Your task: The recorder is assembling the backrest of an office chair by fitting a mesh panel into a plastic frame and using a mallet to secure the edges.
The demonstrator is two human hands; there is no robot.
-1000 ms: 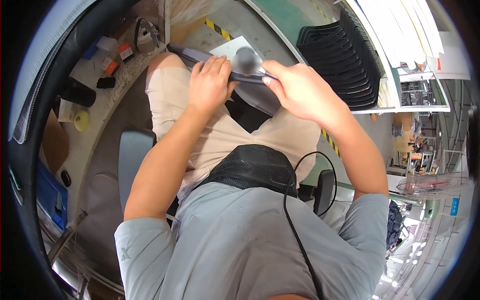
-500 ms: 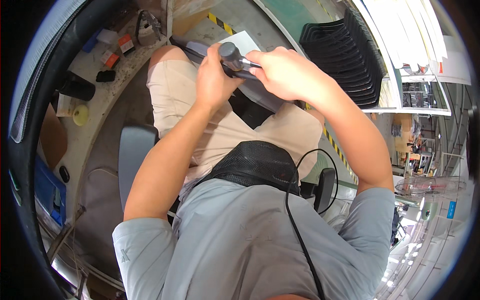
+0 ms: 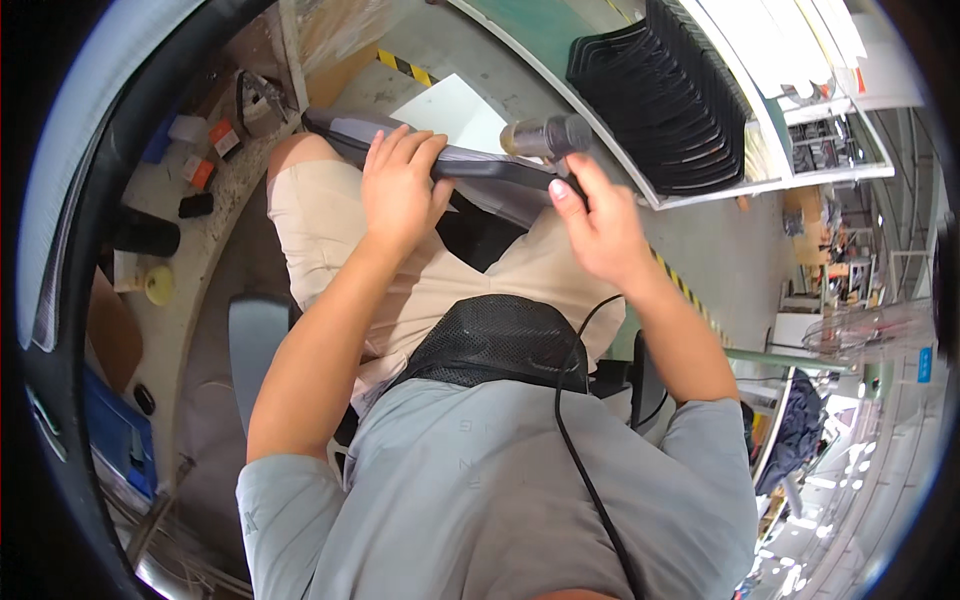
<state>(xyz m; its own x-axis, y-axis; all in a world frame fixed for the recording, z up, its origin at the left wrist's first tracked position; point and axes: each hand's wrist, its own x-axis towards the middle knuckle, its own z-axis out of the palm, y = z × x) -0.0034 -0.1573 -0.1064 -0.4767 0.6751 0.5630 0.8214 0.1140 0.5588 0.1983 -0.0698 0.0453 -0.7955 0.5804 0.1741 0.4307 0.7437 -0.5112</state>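
Pressure from my left hand point(image 3: 400, 190), clamped over the long grey panel point(image 3: 470, 165) lying across my knees, pins it while my right hand point(image 3: 597, 225) grips the dark cylindrical tool point(image 3: 545, 137) at its far-right end, mid-fastening I judge, needing steady alignment.

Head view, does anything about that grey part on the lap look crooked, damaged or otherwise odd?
Nothing stands out. The long grey part lies across the lap, pressed down by the left hand, while the right hand holds a dark cylindrical tool at its far end. No crack or spill shows, though the hands cover much of it.
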